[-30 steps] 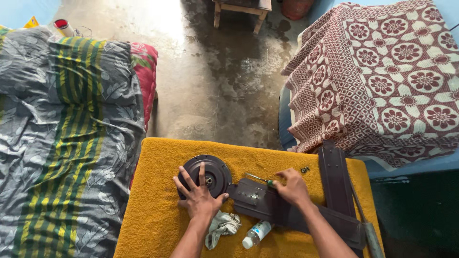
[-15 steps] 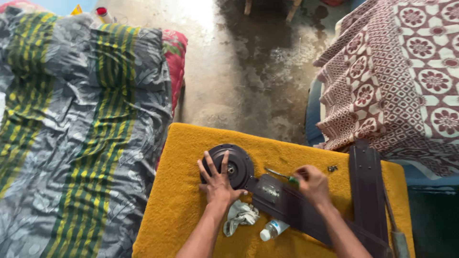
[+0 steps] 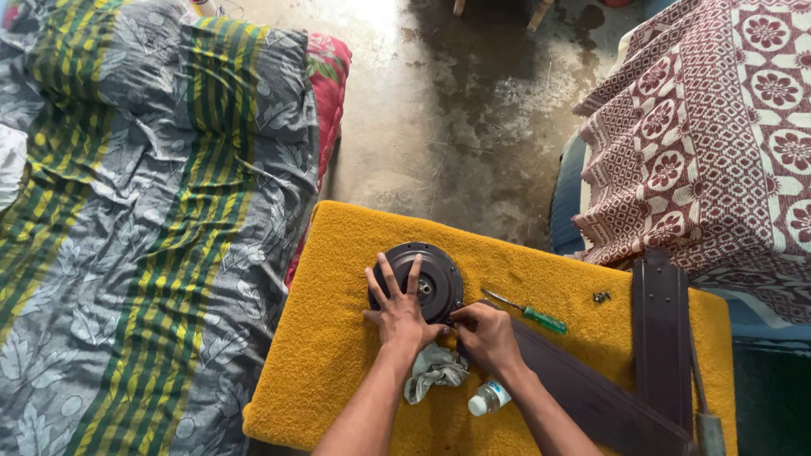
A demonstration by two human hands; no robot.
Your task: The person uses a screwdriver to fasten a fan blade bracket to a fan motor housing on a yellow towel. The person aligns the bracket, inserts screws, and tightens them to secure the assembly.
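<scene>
Head view: the left hand (image 3: pixel 397 314) is laid flat, fingers spread, on the round dark fan motor housing (image 3: pixel 420 281), pressing it down without gripping it. The right hand (image 3: pixel 486 335) is curled at the joint where a dark fan blade (image 3: pixel 591 401) meets the housing; its fingertips appear pinched on something small there, but what is pinched cannot be made out. The housing is placed near the middle of the yellow padded desk (image 3: pixel 338 338), toward its far edge, and the blade is stretched from it toward the near right corner. A second dark blade (image 3: pixel 661 325) is laid along the right edge. A green-handled screwdriver (image 3: pixel 528 313) is left lying free just right of the housing, and a few small screws (image 3: pixel 601 296) are seen farther right. A grey rag (image 3: pixel 433 370) and a small clear bottle (image 3: pixel 488 397) are set by the near edge, beside the wrists.

The step in hand is judged to be fastening work at the blade bracket, done by finger while the housing is steadied. A steady downward hold by the left hand and a careful fingertip turn at the joint would be called for.
</scene>
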